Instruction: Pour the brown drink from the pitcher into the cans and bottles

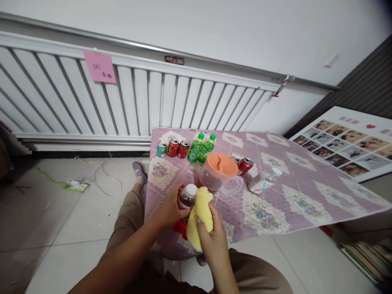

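At the near edge of the table, my left hand (170, 207) is wrapped round a clear bottle (188, 197) with a white cap and dark contents. My right hand (212, 228) grips a folded yellow cloth (201, 216), just right of the bottle. Something red (180, 228) lies beneath the two hands, partly hidden. Just beyond the cloth stands a clear plastic pitcher (209, 176) with an orange lid (221, 164).
Cans (173, 148) and two green bottles (196, 148) stand at the back left of the cloth-covered table (232, 204). Red cans (246, 166) are behind the pitcher; another bottle (260, 182) leans or lies to its right. A radiator (141, 102) runs behind.
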### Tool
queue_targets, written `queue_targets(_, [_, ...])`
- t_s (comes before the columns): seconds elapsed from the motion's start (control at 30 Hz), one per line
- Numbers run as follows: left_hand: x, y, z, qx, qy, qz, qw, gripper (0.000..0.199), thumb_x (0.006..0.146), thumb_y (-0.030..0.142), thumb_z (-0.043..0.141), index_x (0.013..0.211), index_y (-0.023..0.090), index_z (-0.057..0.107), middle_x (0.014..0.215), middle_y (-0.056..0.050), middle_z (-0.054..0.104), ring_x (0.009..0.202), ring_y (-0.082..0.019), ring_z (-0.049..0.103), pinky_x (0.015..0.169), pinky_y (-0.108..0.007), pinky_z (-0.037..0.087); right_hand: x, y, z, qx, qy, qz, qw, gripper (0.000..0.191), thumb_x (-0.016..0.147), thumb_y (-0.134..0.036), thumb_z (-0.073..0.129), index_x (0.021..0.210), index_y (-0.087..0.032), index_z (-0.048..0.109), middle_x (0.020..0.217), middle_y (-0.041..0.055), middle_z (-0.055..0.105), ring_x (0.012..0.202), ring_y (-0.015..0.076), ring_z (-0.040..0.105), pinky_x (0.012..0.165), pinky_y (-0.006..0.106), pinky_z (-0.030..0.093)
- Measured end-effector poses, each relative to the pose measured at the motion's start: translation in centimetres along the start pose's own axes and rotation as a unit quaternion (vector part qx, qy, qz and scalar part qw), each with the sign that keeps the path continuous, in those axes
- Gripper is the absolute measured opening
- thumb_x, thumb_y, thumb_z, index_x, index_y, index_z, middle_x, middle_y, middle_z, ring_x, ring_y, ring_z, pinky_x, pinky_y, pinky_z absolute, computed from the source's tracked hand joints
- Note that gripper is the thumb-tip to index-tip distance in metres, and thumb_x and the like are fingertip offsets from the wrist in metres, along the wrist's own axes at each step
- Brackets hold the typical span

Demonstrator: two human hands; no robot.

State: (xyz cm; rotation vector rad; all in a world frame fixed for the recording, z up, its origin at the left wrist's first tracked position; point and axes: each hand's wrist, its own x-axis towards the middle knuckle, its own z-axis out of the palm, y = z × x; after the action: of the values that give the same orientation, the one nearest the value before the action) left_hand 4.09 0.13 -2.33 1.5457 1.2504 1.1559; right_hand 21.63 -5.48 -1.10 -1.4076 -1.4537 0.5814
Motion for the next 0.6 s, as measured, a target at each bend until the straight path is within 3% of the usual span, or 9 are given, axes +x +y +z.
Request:
queue_targets(0.07, [0.3, 0.1, -0.8, -0.006, -0.04, -0.002, 0.999, 0.099, 0.064, 0.028, 0.088, 0.15, 0.021, 0.039, 0.151, -0.016, 0.049, 0.14, -0.034, 0.049, 0.12, -0.052, 0.036, 0.2, 0.5, -0.3, 0.001, -0.01, 0.002, 1.0, 0.048, 0.09, -0.033, 0.06, 0.136, -0.022, 0.057, 0.141, 0.0141, 0.059, 0.131, 0.0302, 0.056, 0.111, 0.052, 0.045])
queue_targets(0.17, [1.1, 0.6, -2.1, -0.024, -0.126, 0.014, 0.992, 0.088, 0.068, 0.022, 0.083, 0.148, 0.024, 0.044, 0.148, -0.011, 0.055, 0.137, -0.031, 0.052, 0.119, -0.05, 0.038, 0.3, 1.2, -0.6, -0.003, -0.026, -0.001, 1.0, 0.049, 0.09, -0.033, 0.061, 0.138, -0.022, 0.057, 0.141, 0.0146, 0.059, 0.13, 0.03, 0.057, 0.11, 0.052, 0.047])
queue_targets(0.27, [1.5, 1.0, -2.5, -0.05, -0.17, 0.007, 0.984, 0.082, 0.07, 0.021, 0.081, 0.145, 0.025, 0.048, 0.138, -0.008, 0.064, 0.127, -0.029, 0.06, 0.113, -0.047, 0.045, 0.1, 1.4, -0.6, -0.021, -0.03, -0.014, 0.999, 0.051, 0.089, -0.031, 0.063, 0.139, -0.023, 0.057, 0.14, 0.0143, 0.06, 0.129, 0.0302, 0.059, 0.108, 0.052, 0.049])
queue_targets(0.43, [1.2, 0.4, -1.6, -0.054, -0.137, -0.018, 0.989, 0.081, 0.069, 0.027, 0.085, 0.14, 0.023, 0.048, 0.133, -0.008, 0.066, 0.117, -0.026, 0.065, 0.103, -0.044, 0.053, -0.5, 0.3, -0.8, -0.04, -0.003, -0.063, 0.997, 0.05, 0.087, -0.023, 0.058, 0.137, -0.023, 0.058, 0.142, 0.0137, 0.06, 0.131, 0.0304, 0.057, 0.107, 0.052, 0.049])
queue_targets(0.5, [1.0, 0.2, -1.4, -0.05, -0.111, -0.028, 0.992, 0.08, 0.068, 0.026, 0.085, 0.14, 0.023, 0.048, 0.133, -0.008, 0.067, 0.117, -0.027, 0.065, 0.104, -0.044, 0.052, -0.5, -0.2, -1.4, -0.045, -0.013, -0.063, 0.997, 0.048, 0.089, -0.023, 0.057, 0.137, -0.024, 0.057, 0.142, 0.0136, 0.06, 0.131, 0.0295, 0.058, 0.108, 0.051, 0.049])
queue_targets(0.6, [0.8, 0.5, -1.5, -0.032, -0.083, -0.034, 0.995, 0.078, 0.068, 0.022, 0.082, 0.139, 0.023, 0.049, 0.134, -0.008, 0.065, 0.119, -0.028, 0.064, 0.108, -0.045, 0.05, 0.1, -0.3, -2.5, -0.062, 0.02, -0.064, 0.996, 0.047, 0.09, -0.024, 0.058, 0.137, -0.024, 0.056, 0.141, 0.0139, 0.059, 0.131, 0.0294, 0.057, 0.108, 0.052, 0.048])
